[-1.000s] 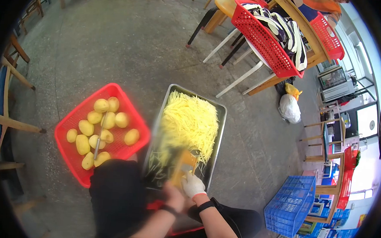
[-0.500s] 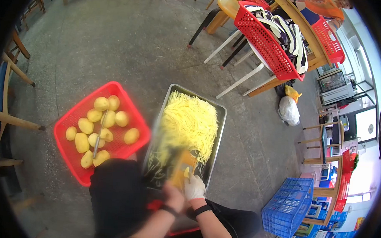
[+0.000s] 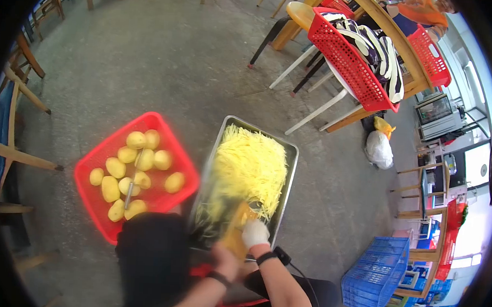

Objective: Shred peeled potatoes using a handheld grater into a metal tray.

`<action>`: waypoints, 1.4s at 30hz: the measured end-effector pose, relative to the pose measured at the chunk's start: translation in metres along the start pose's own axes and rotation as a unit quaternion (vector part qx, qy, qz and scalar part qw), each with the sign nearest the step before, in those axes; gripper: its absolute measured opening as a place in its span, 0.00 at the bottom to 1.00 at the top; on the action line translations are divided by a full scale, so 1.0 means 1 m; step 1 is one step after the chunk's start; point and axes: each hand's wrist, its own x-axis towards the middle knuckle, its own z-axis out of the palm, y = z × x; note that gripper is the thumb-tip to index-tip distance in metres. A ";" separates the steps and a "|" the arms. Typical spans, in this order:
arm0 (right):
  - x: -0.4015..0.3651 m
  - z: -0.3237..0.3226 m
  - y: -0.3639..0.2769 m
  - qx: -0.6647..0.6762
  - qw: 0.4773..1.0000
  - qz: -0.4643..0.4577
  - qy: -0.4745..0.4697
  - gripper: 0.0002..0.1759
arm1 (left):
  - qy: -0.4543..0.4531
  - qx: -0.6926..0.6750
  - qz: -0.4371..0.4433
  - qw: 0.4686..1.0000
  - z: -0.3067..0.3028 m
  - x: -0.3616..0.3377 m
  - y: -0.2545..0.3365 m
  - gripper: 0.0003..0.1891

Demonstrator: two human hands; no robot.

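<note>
My bare left hand (image 3: 226, 263), blurred, is wrapped round the lower end of a yellow-brown board grater (image 3: 235, 232). The grater leans over the near end of a metal tray (image 3: 292, 172). My right hand (image 3: 255, 234), in a white glove, is closed and pressed to the grater's face, with a bit of pale potato (image 3: 246, 215) showing at the fingertips; most of it is hidden. A big heap of shredded potato (image 3: 253, 167) fills the far part of the tray. Shreds near the grater are smeared by motion.
Left of the tray, a red basket (image 3: 186, 192) holds several peeled potatoes and a peeler-like metal tool (image 3: 130, 188). A red basket of striped eggplants (image 3: 351, 67) rests on a stool ahead. Blue crates (image 3: 375, 274) stand at right. A person in orange (image 3: 422, 13) is at the far table.
The view has shifted slightly, so everything sits a little lower and further right. Both hands stay at the grater, the right one slightly further along its face.
</note>
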 end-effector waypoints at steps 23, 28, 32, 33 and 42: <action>-0.037 -0.027 -0.030 0.024 0.998 0.053 0.024 0.11 | -0.018 0.056 0.004 0.998 -0.014 0.035 -0.027 0.18; 0.026 -0.010 0.001 -0.077 0.997 -0.023 -0.009 0.10 | 0.029 0.013 0.011 0.999 0.000 0.020 -0.015 0.14; -0.048 -0.030 -0.016 0.028 0.999 -0.033 -0.004 0.14 | 0.004 -0.003 0.003 1.000 0.008 -0.003 0.000 0.15; -0.062 -0.038 -0.021 0.027 0.996 -0.033 -0.077 0.14 | -0.010 0.027 0.010 1.000 0.003 0.004 -0.006 0.16; 0.017 -0.007 0.006 -0.019 0.999 0.016 -0.041 0.13 | 0.035 0.055 0.023 0.998 -0.001 0.010 -0.011 0.16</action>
